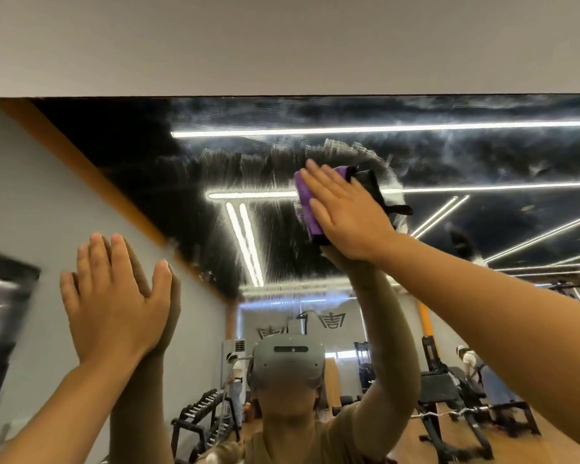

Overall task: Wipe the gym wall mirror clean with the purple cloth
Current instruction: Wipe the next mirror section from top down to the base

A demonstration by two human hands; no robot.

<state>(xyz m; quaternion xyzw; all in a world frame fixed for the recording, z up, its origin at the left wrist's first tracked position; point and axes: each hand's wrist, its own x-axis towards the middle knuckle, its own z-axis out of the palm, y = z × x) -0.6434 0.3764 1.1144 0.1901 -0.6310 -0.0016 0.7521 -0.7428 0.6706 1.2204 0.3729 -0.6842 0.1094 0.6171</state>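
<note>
The wall mirror (215, 169) fills the view below a pale wall band, its upper part covered in white smears and streaks. My right hand (345, 212) is raised high and presses the purple cloth (307, 202) flat against the glass, fingers spread over it. The cloth's black edge and a strap stick out to the right of my fingers. My left hand (114, 303) rests lower left, palm flat on the mirror with fingers apart, holding nothing. Both hands touch their own reflections.
The mirror's top edge (282, 96) meets the pale wall above. Reflected in the glass are my headset, a dumbbell rack (205, 420), weight benches (449, 396), another person at the far right (466, 363) and ceiling light strips.
</note>
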